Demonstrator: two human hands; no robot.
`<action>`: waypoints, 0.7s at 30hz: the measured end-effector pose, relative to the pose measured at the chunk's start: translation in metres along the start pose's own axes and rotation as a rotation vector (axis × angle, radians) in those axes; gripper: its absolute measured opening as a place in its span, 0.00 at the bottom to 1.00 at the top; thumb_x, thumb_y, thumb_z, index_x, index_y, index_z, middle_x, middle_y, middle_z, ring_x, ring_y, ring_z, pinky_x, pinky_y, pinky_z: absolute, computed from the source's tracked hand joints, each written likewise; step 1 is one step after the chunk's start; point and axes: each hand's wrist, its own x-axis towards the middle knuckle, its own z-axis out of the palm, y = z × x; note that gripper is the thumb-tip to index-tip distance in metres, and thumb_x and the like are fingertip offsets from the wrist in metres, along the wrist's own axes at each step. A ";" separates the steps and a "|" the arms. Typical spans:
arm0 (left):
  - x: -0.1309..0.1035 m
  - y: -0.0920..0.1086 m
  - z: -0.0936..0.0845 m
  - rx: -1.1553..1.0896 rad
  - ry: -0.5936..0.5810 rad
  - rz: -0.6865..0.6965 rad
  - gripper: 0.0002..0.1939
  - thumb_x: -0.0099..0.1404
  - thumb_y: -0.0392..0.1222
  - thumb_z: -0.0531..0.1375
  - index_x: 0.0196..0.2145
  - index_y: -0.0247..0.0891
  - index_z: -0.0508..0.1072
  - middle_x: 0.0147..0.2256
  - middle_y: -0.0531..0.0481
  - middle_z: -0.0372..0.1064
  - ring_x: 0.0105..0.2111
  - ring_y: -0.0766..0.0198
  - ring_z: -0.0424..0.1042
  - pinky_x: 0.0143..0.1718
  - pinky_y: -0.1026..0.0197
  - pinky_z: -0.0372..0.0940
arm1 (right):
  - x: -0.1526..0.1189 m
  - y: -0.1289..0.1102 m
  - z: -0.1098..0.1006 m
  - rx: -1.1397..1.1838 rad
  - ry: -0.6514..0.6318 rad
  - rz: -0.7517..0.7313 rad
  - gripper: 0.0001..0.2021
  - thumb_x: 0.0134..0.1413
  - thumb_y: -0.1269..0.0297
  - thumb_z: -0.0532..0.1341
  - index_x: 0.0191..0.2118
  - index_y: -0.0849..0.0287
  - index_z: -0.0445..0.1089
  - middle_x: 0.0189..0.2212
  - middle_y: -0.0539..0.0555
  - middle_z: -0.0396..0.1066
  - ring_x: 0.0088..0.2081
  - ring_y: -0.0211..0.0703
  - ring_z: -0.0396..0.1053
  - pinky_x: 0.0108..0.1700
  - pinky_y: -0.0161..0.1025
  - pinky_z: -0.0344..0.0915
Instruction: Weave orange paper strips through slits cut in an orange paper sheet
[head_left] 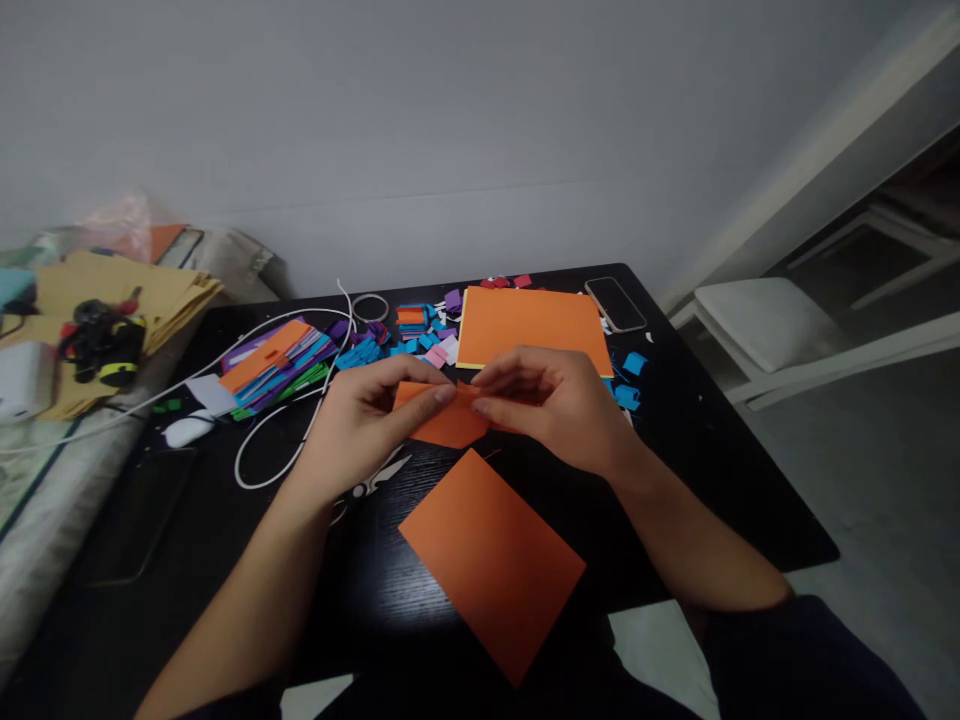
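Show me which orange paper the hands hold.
The orange piece pinched by left hand and right hand; others, like the near sheet and far sheet, rest unheld.

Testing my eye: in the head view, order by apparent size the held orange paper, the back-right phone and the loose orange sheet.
1. Loose orange sheet
2. Held orange paper, partly hidden
3. Phone

No lettering, brand, number or sign can be read anywhere.
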 end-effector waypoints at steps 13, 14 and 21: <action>-0.002 -0.009 -0.004 0.056 -0.106 -0.035 0.06 0.67 0.45 0.68 0.34 0.42 0.82 0.32 0.51 0.80 0.30 0.63 0.75 0.31 0.62 0.67 | 0.001 0.005 -0.006 -0.210 -0.254 0.084 0.08 0.61 0.57 0.69 0.38 0.55 0.82 0.32 0.52 0.83 0.32 0.43 0.80 0.34 0.38 0.73; -0.002 -0.009 -0.006 0.055 -0.089 -0.053 0.07 0.67 0.46 0.68 0.34 0.42 0.82 0.31 0.51 0.80 0.29 0.63 0.74 0.29 0.62 0.66 | 0.002 0.005 -0.007 -0.218 -0.249 0.077 0.08 0.60 0.57 0.70 0.37 0.55 0.82 0.32 0.52 0.83 0.33 0.43 0.80 0.34 0.39 0.73; 0.003 -0.015 -0.014 -0.073 0.121 -0.102 0.10 0.67 0.48 0.68 0.32 0.40 0.79 0.25 0.52 0.73 0.23 0.67 0.69 0.23 0.65 0.63 | 0.009 0.007 -0.009 -0.227 -0.158 0.060 0.06 0.57 0.59 0.71 0.35 0.56 0.82 0.30 0.51 0.80 0.31 0.41 0.76 0.32 0.37 0.69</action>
